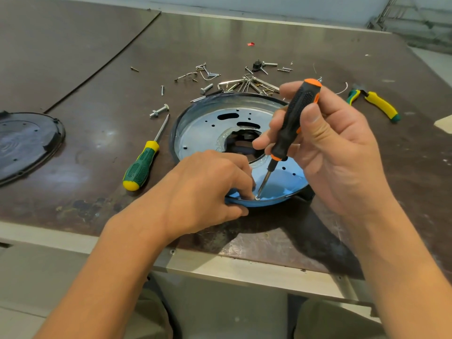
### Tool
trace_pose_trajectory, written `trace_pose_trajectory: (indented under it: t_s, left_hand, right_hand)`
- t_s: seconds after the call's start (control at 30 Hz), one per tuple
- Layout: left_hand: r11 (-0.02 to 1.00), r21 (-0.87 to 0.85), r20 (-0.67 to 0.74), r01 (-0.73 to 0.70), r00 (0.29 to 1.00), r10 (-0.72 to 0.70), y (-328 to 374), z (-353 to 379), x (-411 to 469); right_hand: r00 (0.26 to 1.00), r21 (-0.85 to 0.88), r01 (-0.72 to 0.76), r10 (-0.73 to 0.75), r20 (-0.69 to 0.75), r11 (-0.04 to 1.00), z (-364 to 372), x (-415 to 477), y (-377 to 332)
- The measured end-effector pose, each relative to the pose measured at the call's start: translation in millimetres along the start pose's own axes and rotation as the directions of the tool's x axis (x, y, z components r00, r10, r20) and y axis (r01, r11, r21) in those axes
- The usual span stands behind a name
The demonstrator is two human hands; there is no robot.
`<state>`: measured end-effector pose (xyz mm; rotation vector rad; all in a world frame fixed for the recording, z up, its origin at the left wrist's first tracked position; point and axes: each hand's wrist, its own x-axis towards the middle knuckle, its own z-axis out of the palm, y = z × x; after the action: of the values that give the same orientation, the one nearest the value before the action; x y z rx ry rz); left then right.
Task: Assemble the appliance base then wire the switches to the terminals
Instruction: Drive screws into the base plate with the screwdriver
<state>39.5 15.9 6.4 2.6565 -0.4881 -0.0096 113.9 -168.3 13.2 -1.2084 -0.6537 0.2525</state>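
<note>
Left hand (208, 189) curls over the near rim of the round shiny metal base plate (208, 123), grip pinching it; right hand (337, 155) pinches the black-and-orange screwdriver (294, 118) in its grip, tip down.

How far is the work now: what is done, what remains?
Looks done: the metal base plate sits on a dark part. In hand: the left hand grips its rim; the right hand holds the screwdriver on a screw. Left: the black cover lies apart; no switches in view.
</note>
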Motion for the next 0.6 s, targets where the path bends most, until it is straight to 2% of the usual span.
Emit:
trace_pose_trajectory:
  t_s: [0.37, 0.6]
  left_hand:
    - [1.0, 0.009, -0.002, 0.011, 1.0, -0.011, 1.9, -0.1, -0.2]
    - [1.0, 0.009, -0.006, 0.013, 1.0, -0.013, 1.8, -0.3, -0.4]
  right_hand:
    - [0.998, 0.032, -0.033, 0.032, 0.048, 0.999, -3.0, -0.1, 0.8]
    - [0.994, -0.042, 0.042, -0.037, 0.099, 0.998, -3.7, -1.3, -4.4]
